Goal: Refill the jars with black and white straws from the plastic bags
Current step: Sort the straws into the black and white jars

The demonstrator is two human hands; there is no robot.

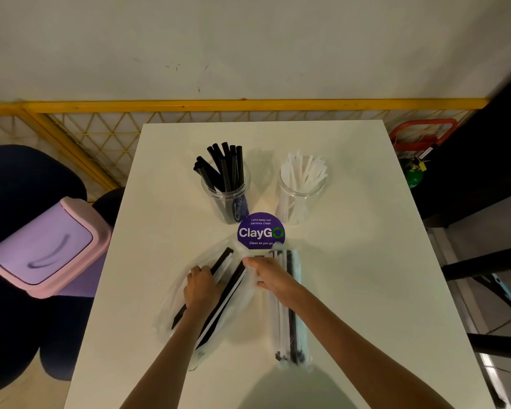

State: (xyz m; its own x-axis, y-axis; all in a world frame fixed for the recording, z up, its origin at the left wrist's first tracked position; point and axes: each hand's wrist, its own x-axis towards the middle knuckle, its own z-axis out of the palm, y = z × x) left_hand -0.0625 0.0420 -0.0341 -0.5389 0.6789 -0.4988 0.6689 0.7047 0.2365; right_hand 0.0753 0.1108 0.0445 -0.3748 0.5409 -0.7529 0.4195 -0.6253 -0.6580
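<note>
Left hand (201, 287) is gripping the left bag (219, 320) of mixed straws with curled fingers, near-left of the ClayGo sticker (261, 231). Right hand (270, 276) is pinching that bag's mouth. Second bag (289, 323) is lying near-right of the sticker. Black-straw jar (226, 190) and white-straw jar (303, 193) are standing beyond it.

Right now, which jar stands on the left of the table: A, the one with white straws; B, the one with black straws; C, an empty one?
B: the jar of black straws stands left of the jar of white straws, both beyond the purple sticker.
</note>
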